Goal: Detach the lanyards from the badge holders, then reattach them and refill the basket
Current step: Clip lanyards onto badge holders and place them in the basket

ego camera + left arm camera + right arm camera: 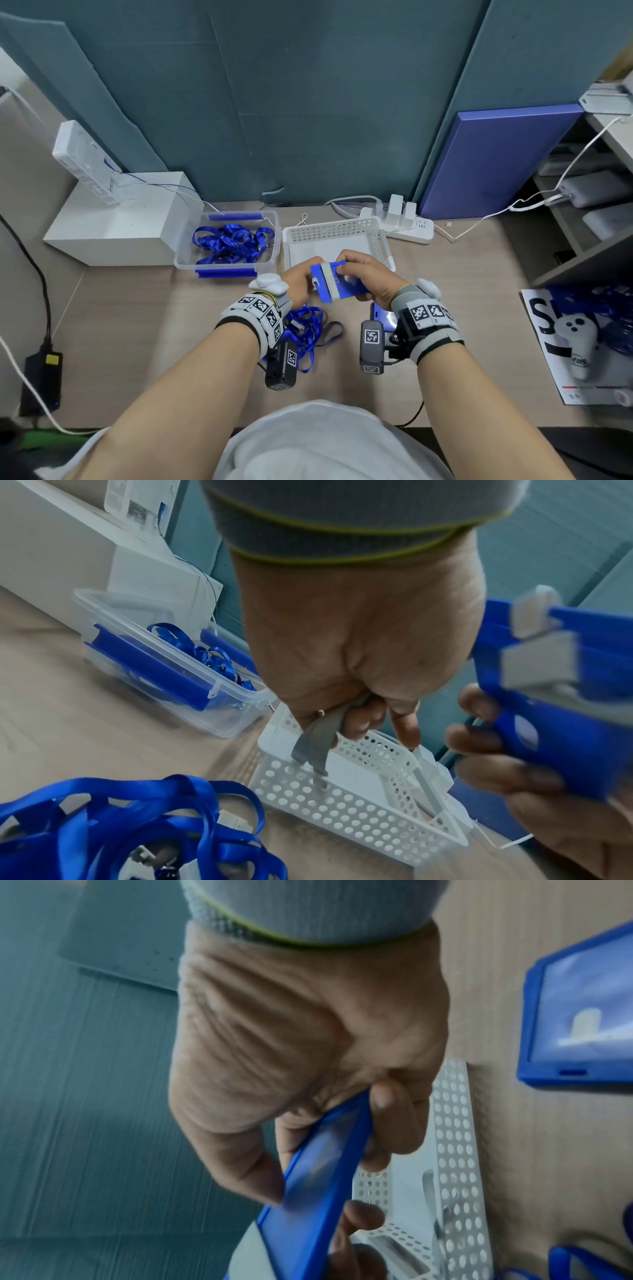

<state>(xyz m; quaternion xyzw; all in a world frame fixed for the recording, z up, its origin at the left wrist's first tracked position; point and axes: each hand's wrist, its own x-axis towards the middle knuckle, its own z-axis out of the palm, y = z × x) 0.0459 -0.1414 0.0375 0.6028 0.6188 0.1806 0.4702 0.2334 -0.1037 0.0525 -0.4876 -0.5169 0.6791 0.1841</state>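
I hold the blue badge holder (339, 281) above the near edge of the white basket (334, 236). My right hand (368, 275) wraps its far end; my left hand (301, 282) pinches the grey strap (316, 739) at its near end. A loose lanyard (308, 329) lies under my left wrist, and the clear box (227, 240) sits just left of the basket.

We see a blue plastic badge holder (337, 282) with a grey strap held tilted above the white perforated plastic basket (337, 236). A second blue holder (578, 1010) lies flat on the bench, and loose blue ribbon lanyards (308, 329) lie tangled nearby.
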